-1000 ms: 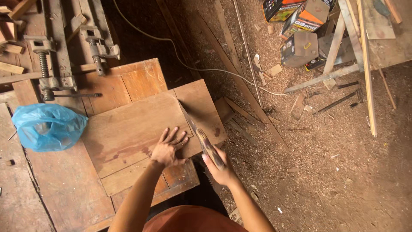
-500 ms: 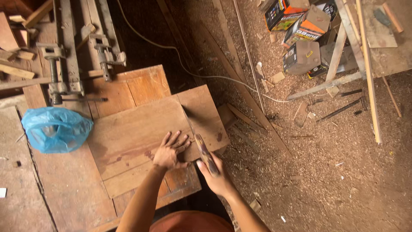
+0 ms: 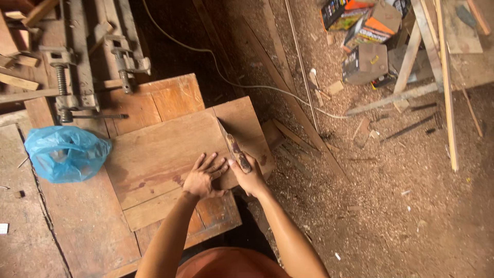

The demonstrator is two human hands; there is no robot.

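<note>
On the workbench point(image 3: 77, 226) the left hand point(image 3: 203, 177) lies flat with fingers spread on the wooden board point(image 3: 164, 152), just beside the right hand point(image 3: 250, 177), which is closed around the handle of a hand saw point(image 3: 234, 146) whose blade runs across the board's right part away from the person.

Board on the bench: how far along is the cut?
Done: the wooden board lies flat on the workbench, pinned by the left hand. In hand: the right hand holds a handsaw, its blade across the board's right part. Left: the board looks whole; I cannot tell the cut's depth.
</note>
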